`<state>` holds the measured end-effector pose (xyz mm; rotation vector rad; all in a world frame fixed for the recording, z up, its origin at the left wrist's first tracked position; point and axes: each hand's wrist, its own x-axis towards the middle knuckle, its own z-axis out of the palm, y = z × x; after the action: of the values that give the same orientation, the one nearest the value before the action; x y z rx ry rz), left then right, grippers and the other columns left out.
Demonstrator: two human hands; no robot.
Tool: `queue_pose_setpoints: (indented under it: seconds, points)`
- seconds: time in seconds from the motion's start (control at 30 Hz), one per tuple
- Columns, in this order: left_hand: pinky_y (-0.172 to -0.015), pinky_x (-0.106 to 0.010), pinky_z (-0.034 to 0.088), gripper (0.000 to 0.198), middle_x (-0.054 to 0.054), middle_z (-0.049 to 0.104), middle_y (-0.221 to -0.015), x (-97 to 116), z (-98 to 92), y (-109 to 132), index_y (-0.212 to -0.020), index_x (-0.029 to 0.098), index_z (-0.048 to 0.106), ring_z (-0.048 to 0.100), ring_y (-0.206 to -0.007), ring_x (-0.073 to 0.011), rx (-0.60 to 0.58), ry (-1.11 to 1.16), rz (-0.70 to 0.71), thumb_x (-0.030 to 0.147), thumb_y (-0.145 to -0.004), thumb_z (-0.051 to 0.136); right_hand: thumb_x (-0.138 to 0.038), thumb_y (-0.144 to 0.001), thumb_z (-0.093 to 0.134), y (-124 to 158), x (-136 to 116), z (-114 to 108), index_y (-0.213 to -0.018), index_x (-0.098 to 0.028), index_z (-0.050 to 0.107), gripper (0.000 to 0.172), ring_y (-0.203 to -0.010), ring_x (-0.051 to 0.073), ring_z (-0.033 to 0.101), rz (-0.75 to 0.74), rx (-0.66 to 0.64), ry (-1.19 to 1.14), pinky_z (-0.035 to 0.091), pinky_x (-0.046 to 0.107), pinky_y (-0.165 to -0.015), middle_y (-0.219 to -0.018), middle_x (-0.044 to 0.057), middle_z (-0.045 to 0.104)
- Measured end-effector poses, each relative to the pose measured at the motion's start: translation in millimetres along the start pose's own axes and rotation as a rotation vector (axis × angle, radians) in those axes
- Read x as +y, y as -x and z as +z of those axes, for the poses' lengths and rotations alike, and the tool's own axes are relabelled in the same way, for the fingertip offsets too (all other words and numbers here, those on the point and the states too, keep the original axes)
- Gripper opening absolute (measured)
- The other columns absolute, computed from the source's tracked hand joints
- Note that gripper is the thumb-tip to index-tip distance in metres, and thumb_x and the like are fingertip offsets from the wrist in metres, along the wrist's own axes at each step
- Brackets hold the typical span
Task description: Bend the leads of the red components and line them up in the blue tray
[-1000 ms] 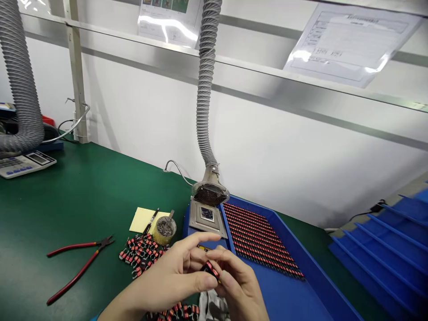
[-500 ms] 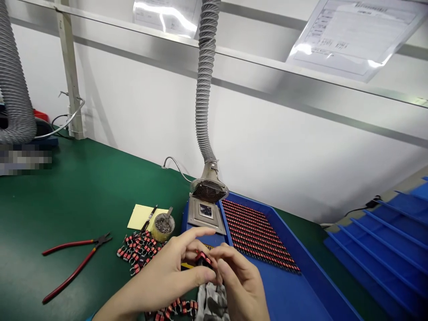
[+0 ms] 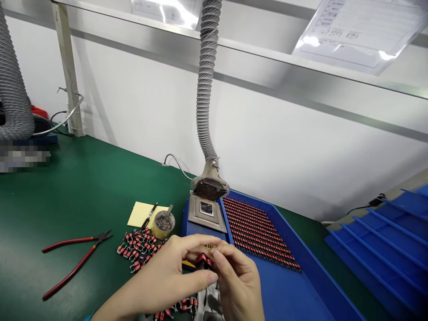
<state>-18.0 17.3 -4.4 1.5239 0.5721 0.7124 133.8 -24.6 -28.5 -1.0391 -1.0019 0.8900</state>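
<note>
My left hand and my right hand meet low in the middle of the head view. Between their fingertips is a small red-and-black part, partly hidden by the fingers. Both hands are closed around it, the left thumb below and the right thumb and forefinger pinching at its right side. Similar parts with curved wire legs lie in a loose pile left of my hands, and more lie below my left wrist. Grey-and-white patterned cloth shows beneath my hands.
Behind my hands stands a metal-topped unit with a shiny square opening, under a fume hose. A blue tray holds rows of red-and-black parts. Red-handled pliers, a jar and yellow paper lie left.
My fingertips have drawn closer around the red-and-black part, and the right hand has shifted slightly left. The part has turned a little between them.
</note>
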Motion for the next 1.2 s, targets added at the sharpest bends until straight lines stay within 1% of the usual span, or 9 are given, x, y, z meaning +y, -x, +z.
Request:
queue_pose_setpoints:
  seconds: [0.17, 0.33, 0.4, 0.5, 0.63, 0.7, 0.8, 1.0, 1.2]
  points:
    - [-0.094, -0.027, 0.044, 0.042, 0.003, 0.067, -0.119, 7, 0.6, -2, -0.123, 0.033, 0.061, 0.060, -0.110, -0.0165, -0.014, 0.008, 0.019, 0.019, -0.083, 0.063, -0.037, -0.075, 0.076, 0, -1, 2, -0.066, -0.020, 0.072, 0.020, -0.055, 0.009, 0.048, 0.019, 0.026, -0.061, 0.042, 0.019, -0.052, -0.063, -0.001, 0.055]
    - [-0.085, -0.027, 0.046, 0.036, -0.001, 0.068, -0.104, 11, 3.2, -5, -0.115, 0.024, 0.062, 0.062, -0.096, -0.0157, -0.038, 0.097, 0.040, 0.011, -0.082, 0.055, -0.038, -0.070, 0.080, 0, -2, 6, -0.067, -0.020, 0.073, 0.019, -0.048, 0.007, 0.046, 0.033, 0.061, -0.155, 0.038, 0.018, -0.046, -0.057, -0.002, 0.052]
    - [-0.078, -0.026, 0.046, 0.032, -0.001, 0.065, -0.095, 8, 5.0, -5, -0.110, 0.021, 0.061, 0.060, -0.085, -0.0135, -0.063, 0.192, 0.045, 0.008, -0.082, 0.051, -0.038, -0.072, 0.079, 1, -2, 6, -0.062, -0.019, 0.070, 0.022, -0.046, 0.008, 0.045, 0.023, 0.056, -0.167, 0.037, 0.019, -0.045, -0.055, -0.002, 0.051]
    - [-0.071, -0.024, 0.042, 0.025, 0.001, 0.057, -0.085, 3, 6.2, -4, -0.105, 0.019, 0.057, 0.051, -0.074, -0.0106, -0.063, 0.284, 0.060, 0.011, -0.084, 0.046, -0.039, -0.075, 0.076, 4, 0, 4, -0.061, -0.018, 0.068, 0.026, -0.051, 0.010, 0.047, -0.030, 0.092, -0.078, 0.040, 0.022, -0.050, -0.054, -0.001, 0.052]
    - [-0.074, -0.025, 0.038, 0.011, 0.002, 0.053, -0.086, 2, 5.1, -3, -0.094, 0.020, 0.057, 0.047, -0.081, -0.0130, 0.054, 0.103, 0.058, 0.025, -0.091, 0.047, -0.037, -0.077, 0.074, 6, 3, 1, -0.065, -0.019, 0.070, 0.022, -0.052, 0.012, 0.046, -0.179, 0.155, 0.099, 0.039, 0.024, -0.051, -0.053, -0.001, 0.053]
    - [-0.074, -0.024, 0.037, 0.014, 0.002, 0.055, -0.086, 4, 4.7, -3, -0.086, 0.020, 0.056, 0.047, -0.083, -0.0134, 0.088, -0.003, 0.055, 0.030, -0.092, 0.049, -0.034, -0.078, 0.073, 6, 2, 1, -0.068, -0.020, 0.071, 0.018, -0.053, 0.012, 0.047, -0.235, 0.148, 0.168, 0.038, 0.024, -0.051, -0.055, 0.000, 0.054]
    - [-0.071, -0.023, 0.036, 0.018, 0.003, 0.057, -0.080, 8, 4.6, -5, -0.079, 0.019, 0.056, 0.048, -0.077, -0.0123, 0.080, -0.060, 0.081, 0.031, -0.092, 0.050, -0.031, -0.080, 0.071, 5, -2, 2, -0.069, -0.022, 0.072, 0.015, -0.055, 0.013, 0.048, -0.298, 0.122, 0.223, 0.039, 0.024, -0.052, -0.056, 0.000, 0.056]
    - [-0.070, -0.021, 0.037, 0.017, 0.002, 0.060, -0.080, 10, 4.7, -4, -0.077, 0.019, 0.057, 0.050, -0.076, -0.0120, 0.092, -0.114, 0.105, 0.026, -0.091, 0.051, -0.029, -0.080, 0.072, 4, -3, 4, -0.071, -0.024, 0.072, 0.010, -0.058, 0.013, 0.050, -0.317, 0.099, 0.242, 0.042, 0.022, -0.054, -0.060, 0.000, 0.058]
    - [-0.068, -0.022, 0.036, 0.017, 0.002, 0.057, -0.077, 10, 4.8, -4, -0.078, 0.018, 0.057, 0.049, -0.074, -0.0116, 0.114, -0.083, 0.098, 0.026, -0.091, 0.050, -0.030, -0.078, 0.074, 4, -5, 3, -0.068, -0.023, 0.072, 0.012, -0.057, 0.012, 0.050, -0.284, 0.102, 0.230, 0.042, 0.021, -0.052, -0.058, -0.001, 0.057]
